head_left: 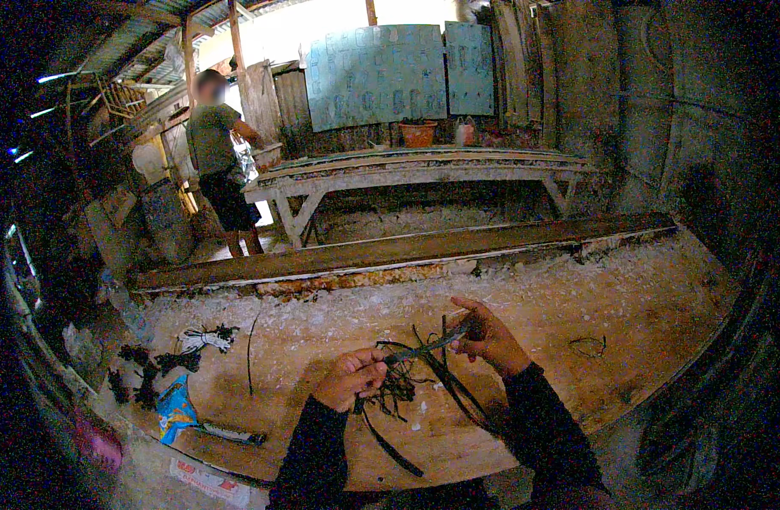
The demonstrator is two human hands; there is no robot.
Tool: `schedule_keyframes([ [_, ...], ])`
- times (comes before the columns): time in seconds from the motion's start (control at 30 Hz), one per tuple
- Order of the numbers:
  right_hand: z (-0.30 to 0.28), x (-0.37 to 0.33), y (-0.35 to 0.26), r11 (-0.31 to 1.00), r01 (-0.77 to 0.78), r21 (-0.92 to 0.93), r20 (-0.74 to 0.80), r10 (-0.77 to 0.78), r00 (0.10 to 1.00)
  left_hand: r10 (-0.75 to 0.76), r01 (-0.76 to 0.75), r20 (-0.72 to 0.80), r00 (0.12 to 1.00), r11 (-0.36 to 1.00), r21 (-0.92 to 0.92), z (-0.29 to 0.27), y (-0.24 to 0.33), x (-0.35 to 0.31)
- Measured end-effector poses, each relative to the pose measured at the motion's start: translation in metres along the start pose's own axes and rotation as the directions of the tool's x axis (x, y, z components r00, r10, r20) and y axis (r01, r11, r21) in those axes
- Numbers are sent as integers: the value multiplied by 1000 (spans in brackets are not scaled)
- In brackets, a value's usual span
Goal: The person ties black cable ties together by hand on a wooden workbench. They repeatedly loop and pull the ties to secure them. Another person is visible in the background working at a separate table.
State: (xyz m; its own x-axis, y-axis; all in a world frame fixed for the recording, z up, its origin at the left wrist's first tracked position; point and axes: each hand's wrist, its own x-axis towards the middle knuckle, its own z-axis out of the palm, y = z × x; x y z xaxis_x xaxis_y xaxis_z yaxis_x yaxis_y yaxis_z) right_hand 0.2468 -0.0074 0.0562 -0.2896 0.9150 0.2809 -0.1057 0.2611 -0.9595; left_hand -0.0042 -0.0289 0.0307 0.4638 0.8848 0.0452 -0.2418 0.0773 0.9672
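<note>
Over the wooden work table (615, 340), my left hand (351, 380) is closed in a pinch on the near end of a dark flat strip (419, 350). The strip runs up and right to my right hand (494, 342), whose fingers are bent around its greyish far end, with one finger stretched out. Whether that greyish end is part of the strip or a separate thing, I cannot tell. Below the strip lies a tangle of thin dark strips (396, 393). Longer dark strips (462, 393) reach toward my right forearm, and another one (390, 446) curves toward the table's near edge.
On the table's left lie a white-and-black bundle of cords (207, 340), dark clumps (143, 374), a blue packet (177, 410) and a single strip (251, 353). A raised board (407, 251) borders the far side. Beyond, a person (220, 161) stands beside a long bench (424, 168).
</note>
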Motion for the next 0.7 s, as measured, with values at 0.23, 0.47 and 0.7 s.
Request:
schedule_keyframes([
  [0.23, -4, 0, 4, 993, -50, 104, 29, 47, 998, -24, 26, -43, 999, 999, 44, -2, -2, 1],
  [0.47, -6, -1, 8, 974, -35, 225, 47, 25, 999, -18, 30, -77, 997, 988, 154, -4, -4, 2],
  [0.7, -4, -1, 7, 953, -45, 300, -48, 62, 997, 0, 37, -84, 996, 900, 434, -3, -7, 8],
])
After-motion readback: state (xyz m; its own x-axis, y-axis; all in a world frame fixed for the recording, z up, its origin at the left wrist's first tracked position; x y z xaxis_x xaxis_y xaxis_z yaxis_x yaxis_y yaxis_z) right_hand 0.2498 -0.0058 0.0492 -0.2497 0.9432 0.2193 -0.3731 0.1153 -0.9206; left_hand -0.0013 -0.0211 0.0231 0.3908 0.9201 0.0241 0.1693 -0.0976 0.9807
